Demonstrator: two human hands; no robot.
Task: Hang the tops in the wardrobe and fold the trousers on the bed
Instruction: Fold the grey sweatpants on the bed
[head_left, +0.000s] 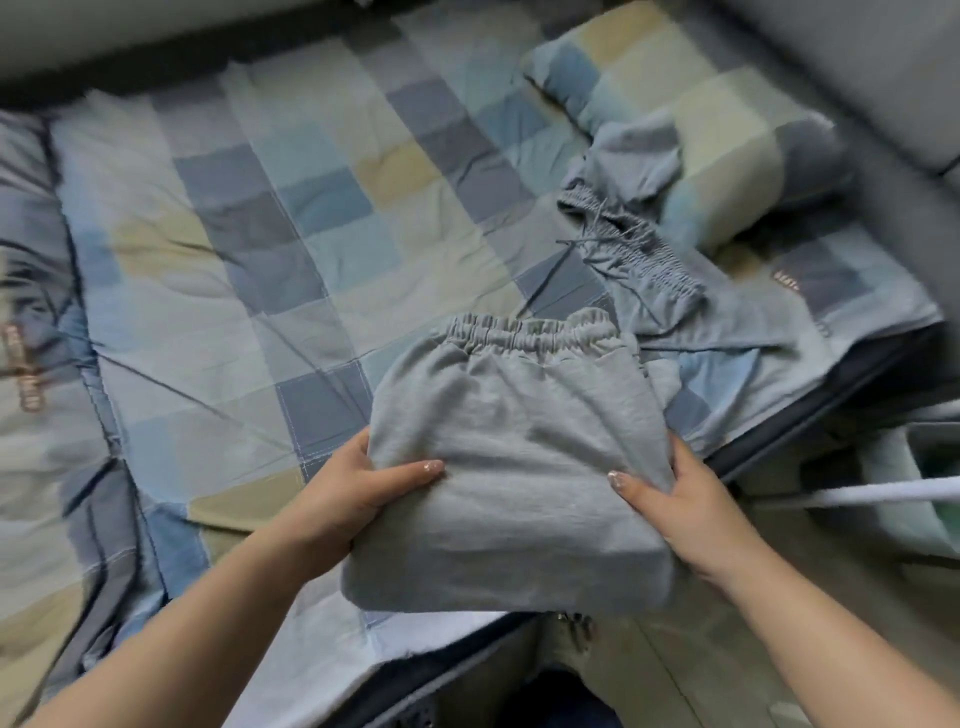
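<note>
Folded grey trousers (514, 457) with an elastic waistband facing away from me are held just above the near edge of the bed (291, 218). My left hand (358, 499) grips their left side, thumb on top. My right hand (685, 509) grips their right side, thumb on top too. A second pair of blue-grey trousers (639, 249) with a drawstring waistband lies crumpled and unfolded on the bed behind, partly resting against the pillow.
The bed carries a blue, grey and beige checked quilt. A matching pillow (691, 114) lies at the far right. A grey headboard (883, 67) runs along the right. A white bar (883, 491) and pale fabric sit beside the bed at right.
</note>
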